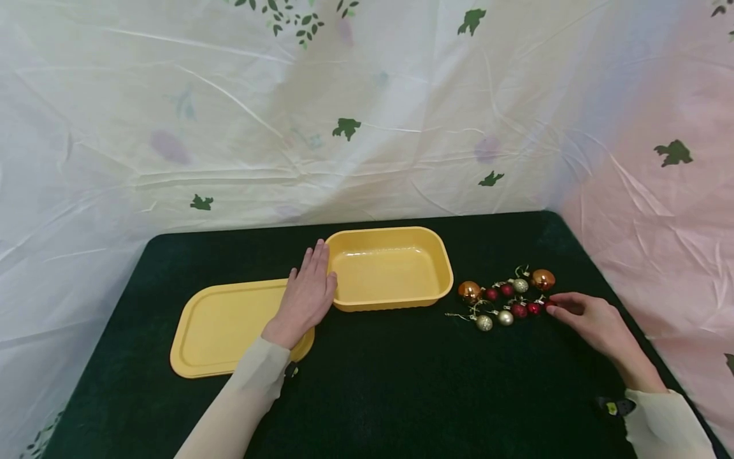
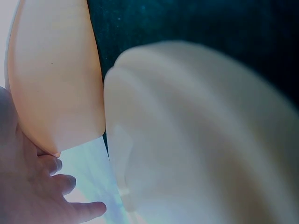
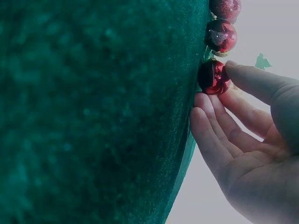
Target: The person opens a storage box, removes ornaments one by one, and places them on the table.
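With the left hand resting flat against the yellow tray beside its lid, the right hand pinches a small red bauble at the ornament cluster; the pick-up step appears underway, and lifting it clear without snagging neighbouring hooks seems required

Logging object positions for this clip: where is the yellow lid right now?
In the head view the yellow lid lies flat on the dark table, left of the yellow tray, its right end under the left hand.

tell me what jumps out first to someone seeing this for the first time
An empty yellow plastic tub sits mid-table on dark green cloth, its flat yellow lid lying to its left. The left hand rests flat against the tub. To the right, the right hand pinches a small red bauble beside the cluster of baubles.
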`<state>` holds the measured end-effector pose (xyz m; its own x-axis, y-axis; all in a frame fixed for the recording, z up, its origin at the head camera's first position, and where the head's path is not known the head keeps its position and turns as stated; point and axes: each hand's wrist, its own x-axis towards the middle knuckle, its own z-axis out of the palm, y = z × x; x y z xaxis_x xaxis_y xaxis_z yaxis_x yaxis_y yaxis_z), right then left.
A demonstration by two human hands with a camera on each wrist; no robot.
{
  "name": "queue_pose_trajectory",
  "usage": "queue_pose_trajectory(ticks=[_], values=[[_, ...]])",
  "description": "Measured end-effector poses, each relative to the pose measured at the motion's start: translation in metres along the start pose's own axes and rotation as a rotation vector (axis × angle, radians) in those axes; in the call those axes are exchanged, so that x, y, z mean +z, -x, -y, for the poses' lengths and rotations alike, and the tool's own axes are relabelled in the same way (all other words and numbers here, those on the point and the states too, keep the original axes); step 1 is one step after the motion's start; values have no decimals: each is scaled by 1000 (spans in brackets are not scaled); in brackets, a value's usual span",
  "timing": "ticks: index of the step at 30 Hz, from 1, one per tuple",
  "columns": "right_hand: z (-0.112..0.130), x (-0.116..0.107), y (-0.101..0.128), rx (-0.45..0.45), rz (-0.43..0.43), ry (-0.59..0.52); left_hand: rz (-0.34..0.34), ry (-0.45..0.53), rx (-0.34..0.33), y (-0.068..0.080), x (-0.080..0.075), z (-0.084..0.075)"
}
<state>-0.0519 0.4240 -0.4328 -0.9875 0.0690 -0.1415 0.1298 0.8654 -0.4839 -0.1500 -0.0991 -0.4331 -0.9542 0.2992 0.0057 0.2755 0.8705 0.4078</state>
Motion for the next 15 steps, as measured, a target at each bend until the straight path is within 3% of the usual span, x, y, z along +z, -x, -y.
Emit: queue_pose_trajectory(ticks=[11, 15], values=[[6, 1, -1, 9, -7, 14, 11, -32, 6, 1, -3, 3], [14, -4, 3, -16, -72, 24, 4, -57, 15, 0, -6, 5]])
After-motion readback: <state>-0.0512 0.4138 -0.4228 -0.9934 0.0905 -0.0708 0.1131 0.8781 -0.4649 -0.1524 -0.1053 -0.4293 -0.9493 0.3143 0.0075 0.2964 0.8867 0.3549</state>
